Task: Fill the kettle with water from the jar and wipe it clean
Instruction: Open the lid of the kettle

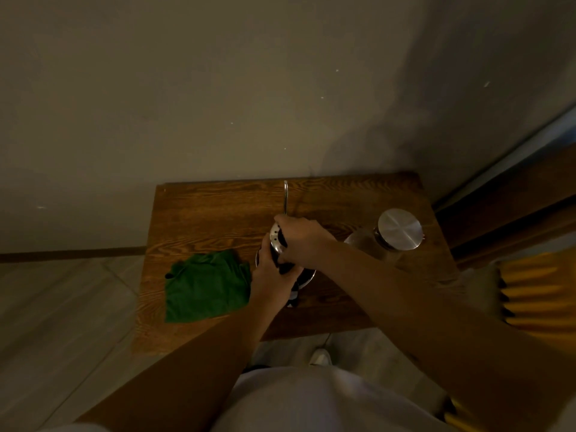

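Note:
A steel kettle (307, 275) with a long thin spout stands on the middle of a small wooden table (218, 213). Its round steel lid (276, 242) is tilted up on edge. My right hand (300, 241) grips the lid from the right. My left hand (270, 275) holds the kettle's left side and black handle, hiding most of the body. A glass jar (371, 244) with a round steel cap (400, 229) stands to the right, apart from both hands. A green cloth (207, 286) lies crumpled on the table's left part.
The table stands against a plain wall, in a corner by a dark wooden door frame (505, 210). A yellow ribbed thing (536, 294) sits at the right. Tiled floor lies left of and below the table. A white shoe (320, 357) shows beneath the table edge.

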